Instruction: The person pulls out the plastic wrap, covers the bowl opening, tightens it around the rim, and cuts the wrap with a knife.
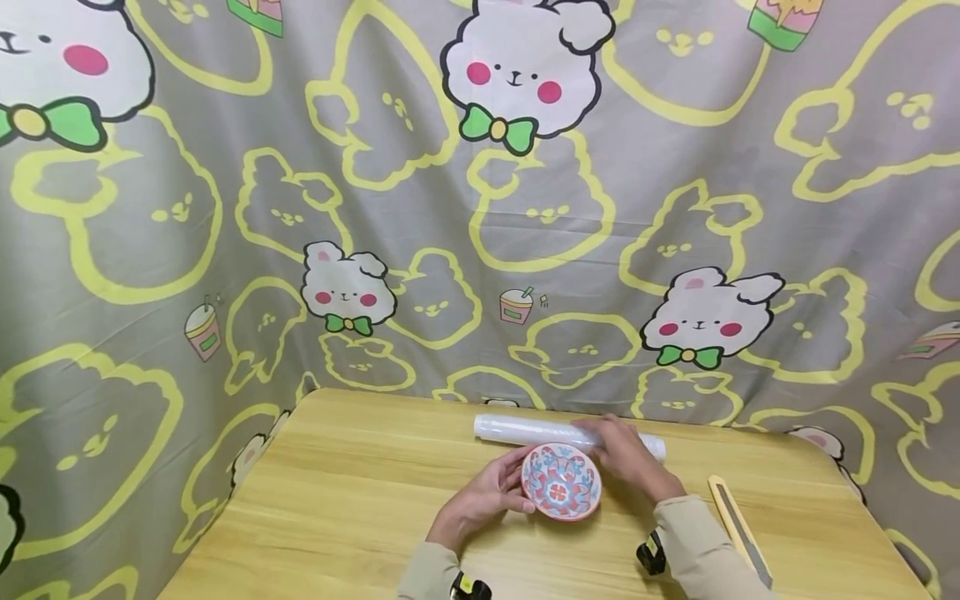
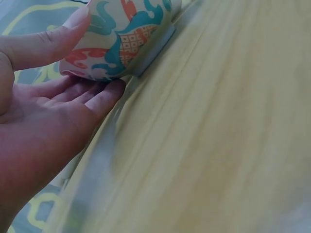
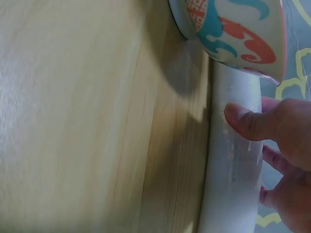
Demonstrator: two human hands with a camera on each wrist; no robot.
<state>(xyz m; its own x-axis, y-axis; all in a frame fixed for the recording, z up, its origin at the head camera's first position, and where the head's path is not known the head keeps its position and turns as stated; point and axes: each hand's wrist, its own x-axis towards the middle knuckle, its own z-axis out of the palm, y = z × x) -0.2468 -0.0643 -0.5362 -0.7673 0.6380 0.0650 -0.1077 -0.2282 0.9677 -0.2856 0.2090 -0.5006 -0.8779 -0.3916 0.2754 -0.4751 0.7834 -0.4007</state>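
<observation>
A small bowl (image 1: 561,482) with a red and blue floral pattern is held by my left hand (image 1: 486,493), thumb and fingers on its left side. In the left wrist view the thumb lies against the bowl's (image 2: 124,41) outer wall and the fingers are beneath its rim. Behind the bowl, a roll of clear plastic wrap (image 1: 517,430) lies lengthwise on the table. My right hand (image 1: 628,452) grips this roll. The right wrist view shows the thumb on one side of the roll (image 3: 233,179) and the fingers round the other.
A yellow utility knife (image 1: 738,529) lies on the wooden table (image 1: 337,483), beside the right forearm. A grey curtain (image 1: 420,208) with rabbit prints hangs along the table's back edge and at the left side.
</observation>
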